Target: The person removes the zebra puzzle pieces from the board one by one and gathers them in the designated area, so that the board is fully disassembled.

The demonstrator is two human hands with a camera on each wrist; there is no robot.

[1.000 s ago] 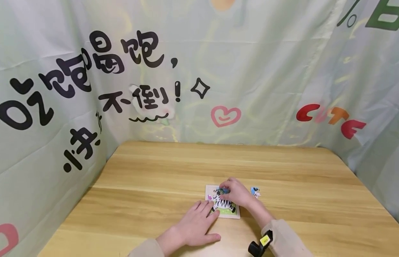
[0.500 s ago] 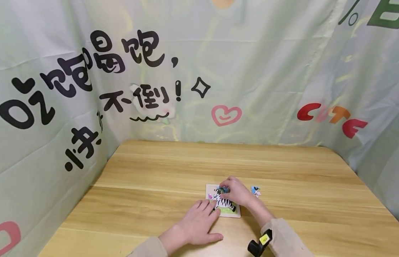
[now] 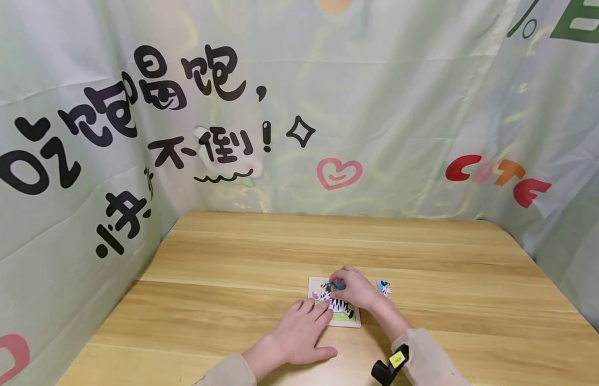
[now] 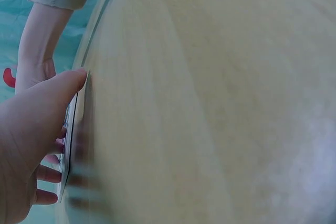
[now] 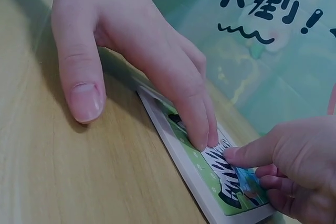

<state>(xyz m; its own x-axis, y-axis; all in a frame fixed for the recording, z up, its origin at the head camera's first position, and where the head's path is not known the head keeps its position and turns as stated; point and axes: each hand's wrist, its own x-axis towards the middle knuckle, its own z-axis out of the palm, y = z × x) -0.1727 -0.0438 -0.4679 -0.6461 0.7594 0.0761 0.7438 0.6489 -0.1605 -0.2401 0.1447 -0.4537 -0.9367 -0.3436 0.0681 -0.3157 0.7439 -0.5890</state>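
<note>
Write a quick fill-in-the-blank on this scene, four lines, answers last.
1. The picture on the puzzle board shows a striped animal, a ____.
2. The left hand is farther from the loose puzzle piece than the ____ hand.
3. The English word in capitals on the backdrop reads ____.
4. The label on the black device by the right sleeve is ____.

Missing words: zebra; right; CUTE; yellow.

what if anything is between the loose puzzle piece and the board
The right hand: in the head view it lies between the loose piece and the board, reaching partly over the board. Nothing else visible does.
</note>
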